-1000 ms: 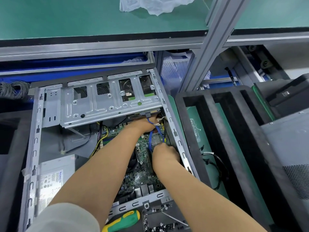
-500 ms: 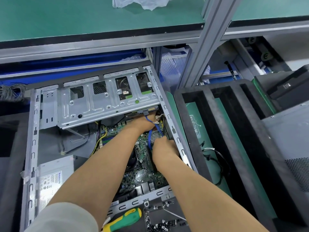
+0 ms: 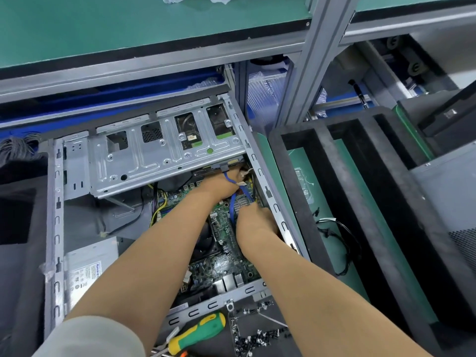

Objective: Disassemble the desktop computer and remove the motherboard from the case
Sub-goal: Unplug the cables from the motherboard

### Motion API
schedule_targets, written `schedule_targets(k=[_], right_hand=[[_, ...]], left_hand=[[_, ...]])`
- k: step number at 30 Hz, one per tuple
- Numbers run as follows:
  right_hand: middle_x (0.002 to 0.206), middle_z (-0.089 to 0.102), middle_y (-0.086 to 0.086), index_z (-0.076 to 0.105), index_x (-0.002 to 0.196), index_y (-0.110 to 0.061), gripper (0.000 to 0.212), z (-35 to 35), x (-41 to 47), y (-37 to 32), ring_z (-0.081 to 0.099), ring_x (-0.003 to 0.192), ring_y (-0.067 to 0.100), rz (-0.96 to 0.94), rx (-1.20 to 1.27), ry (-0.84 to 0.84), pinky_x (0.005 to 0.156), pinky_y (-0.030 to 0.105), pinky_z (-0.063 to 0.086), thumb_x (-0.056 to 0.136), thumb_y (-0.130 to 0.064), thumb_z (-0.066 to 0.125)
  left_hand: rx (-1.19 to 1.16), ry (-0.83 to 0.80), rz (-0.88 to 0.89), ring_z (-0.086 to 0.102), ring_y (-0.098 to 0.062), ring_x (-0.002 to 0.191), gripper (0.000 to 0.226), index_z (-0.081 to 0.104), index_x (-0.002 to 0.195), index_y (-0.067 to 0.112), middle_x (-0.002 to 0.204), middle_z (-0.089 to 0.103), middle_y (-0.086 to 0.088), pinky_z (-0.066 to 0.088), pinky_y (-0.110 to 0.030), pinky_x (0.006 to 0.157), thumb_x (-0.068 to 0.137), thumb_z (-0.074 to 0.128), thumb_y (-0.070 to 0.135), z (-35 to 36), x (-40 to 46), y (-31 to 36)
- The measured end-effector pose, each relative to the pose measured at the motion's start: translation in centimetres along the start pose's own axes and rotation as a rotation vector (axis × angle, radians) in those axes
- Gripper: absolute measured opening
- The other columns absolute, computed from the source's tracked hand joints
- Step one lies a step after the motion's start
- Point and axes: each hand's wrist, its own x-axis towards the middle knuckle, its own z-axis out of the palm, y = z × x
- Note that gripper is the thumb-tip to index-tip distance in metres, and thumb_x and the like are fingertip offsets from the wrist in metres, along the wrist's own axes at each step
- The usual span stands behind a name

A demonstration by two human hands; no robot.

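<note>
**Both hands deep in the case, motherboard not out yet**

The case [image 3: 55, 228] lies open on its side with the green motherboard [image 3: 226, 261] still sitting inside. Left hand [image 3: 224, 182] is reaching up under the drive cage [image 3: 159, 155], right where the blue cable [image 3: 233, 204] comes down; fingers are hidden, so can't tell if it grips anything. Right hand [image 3: 253, 220] is curled down by the cable's lower end near the case wall, grip not clear either. Power supply [image 3: 87, 271] sits lower left. A green-yellow screwdriver [image 3: 198, 333] and loose screws [image 3: 257, 336] lie in front of the case.
</note>
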Motion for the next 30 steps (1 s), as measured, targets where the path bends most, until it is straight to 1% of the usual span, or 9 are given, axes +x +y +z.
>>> schedule_targets(k=[3,7,11,15,18,21,24,27,30], right_hand=[[0.137,0.048,0.011,0.046,0.137,-0.005,0.036,0.0,-0.1,0.0,0.05,0.125,0.023,-0.029,-0.063,-0.01,0.089,0.029,0.048,0.102,-0.002,0.039],[0.136,0.05,0.01,0.046,0.138,-0.005,0.036,-0.1,-0.3,0.2,0.051,0.124,0.022,-0.058,-0.118,0.005,0.091,0.026,0.047,0.103,-0.005,0.037],[0.136,0.052,0.011,0.048,0.135,-0.005,0.033,-0.1,-0.6,0.1,0.053,0.124,0.023,-0.089,-0.215,0.02,0.091,0.027,0.049,0.103,-0.007,0.039],[0.134,0.052,0.012,0.05,0.132,-0.005,0.031,-0.1,-1.1,0.0,0.054,0.122,0.025,-0.123,-0.263,0.04,0.092,0.029,0.048,0.101,-0.006,0.042],[0.125,0.059,0.011,0.053,0.124,-0.005,0.025,-0.1,-1.4,-0.5,0.06,0.114,0.023,-0.145,-0.217,0.107,0.087,0.029,0.05,0.099,-0.009,0.047],[0.102,0.064,0.011,0.049,0.114,-0.007,0.02,-0.3,-1.8,-0.7,0.067,0.093,0.025,-0.13,0.304,0.328,0.069,0.034,0.051,0.102,-0.022,0.044],[0.094,0.062,0.0,0.048,0.106,-0.02,0.022,-1.0,-1.6,-1.2,0.062,0.086,0.018,-0.127,1.073,0.351,0.071,0.036,0.05,0.103,-0.039,0.038],[0.098,0.06,-0.006,0.05,0.11,-0.023,0.035,-1.9,-0.5,-2.0,0.06,0.092,0.013,-0.071,1.381,0.236,0.064,0.024,0.041,0.101,-0.053,0.035],[0.093,0.061,-0.006,0.052,0.104,-0.023,0.038,-2.0,0.5,-2.4,0.058,0.083,0.006,-0.046,1.448,0.23,0.06,0.022,0.039,0.099,-0.057,0.037]], left_hand=[[0.054,0.006,-0.031,0.057,-0.025,0.107,0.045,0.049,0.126,0.023,0.123,0.059,-0.005,0.042,-0.033,0.087,0.102,0.025,0.052,-0.6,-0.9,-0.4],[0.21,0.121,-0.06,0.054,-0.024,0.079,0.026,0.052,0.101,0.019,0.108,0.064,-0.01,0.036,-0.03,0.067,0.103,0.033,0.037,-0.8,-2.9,-0.6],[0.017,0.339,-0.01,0.061,-0.032,0.085,0.026,0.057,0.093,0.013,0.091,0.066,-0.014,0.038,-0.03,0.066,0.102,0.04,0.03,-0.5,-5.8,-1.0],[-0.172,0.446,0.134,0.061,-0.03,0.1,0.035,0.06,0.128,0.008,0.113,0.068,-0.017,0.037,-0.024,0.076,0.101,0.048,0.026,0.0,-8.6,-1.4],[-0.213,0.489,0.119,0.053,-0.028,0.112,0.037,0.058,0.133,0.015,0.119,0.063,-0.015,0.037,-0.027,0.087,0.1,0.051,0.029,0.1,-10.1,-2.0],[-0.381,0.585,0.036,0.062,-0.011,0.099,0.03,0.07,0.115,0.016,0.108,0.071,-0.003,0.044,-0.02,0.083,0.095,0.059,0.035,-0.5,-11.2,-2.0],[-0.882,0.582,-0.103,0.07,-0.012,0.09,0.037,0.072,0.103,0.009,0.095,0.074,-0.001,0.054,-0.024,0.078,0.093,0.061,0.043,-0.8,-11.8,-1.3],[-1.421,0.477,-0.22,0.073,-0.016,0.079,0.042,0.063,0.104,0.004,0.094,0.072,-0.008,0.057,-0.025,0.065,0.09,0.064,0.043,-1.1,-11.6,0.5],[-1.628,0.466,-0.277,0.065,-0.016,0.066,0.051,0.058,0.11,0.003,0.093,0.07,-0.01,0.051,-0.024,0.053,0.085,0.07,0.046,-1.7,-10.8,2.2]])
